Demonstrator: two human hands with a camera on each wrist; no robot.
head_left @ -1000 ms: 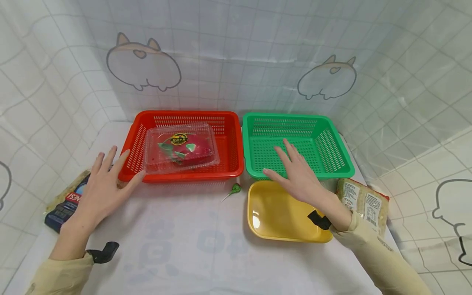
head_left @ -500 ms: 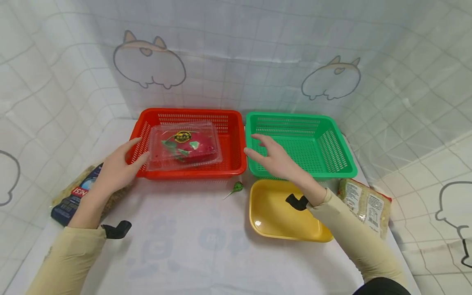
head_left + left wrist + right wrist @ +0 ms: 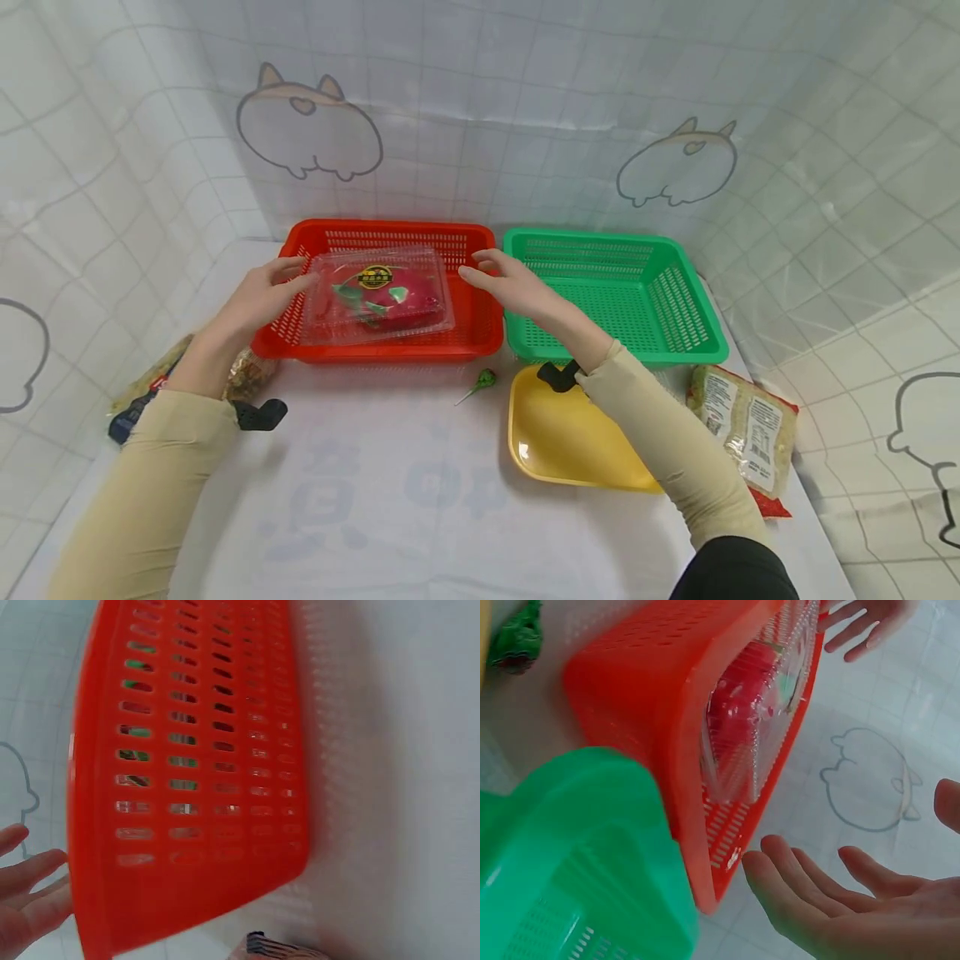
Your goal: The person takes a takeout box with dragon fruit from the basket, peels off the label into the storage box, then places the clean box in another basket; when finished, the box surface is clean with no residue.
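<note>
Above white cloth [image 3: 390, 542], hands [image 3: 258, 300] [image 3: 516, 287] flank a red basket's [image 3: 480, 325] clear container [image 3: 378, 293].

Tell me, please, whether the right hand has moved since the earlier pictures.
Yes, leftward in the head view: the right hand, earlier over the green basket, now overlaps the red basket.

Between the left hand [image 3: 264, 296] and the right hand [image 3: 517, 286] sits a box [image 3: 390, 304] of clear, shiny plastic with ribbed edges. The red basket [image 3: 477, 323] around it is smooth, slightly glossy plastic, as is the green basket [image 3: 592, 312] beside the right hand. Below that hand, the tray [image 3: 562, 446] looks slick (a bright glint marks one corner). Both sleeves [image 3: 161, 475] are matt cloth.
</note>
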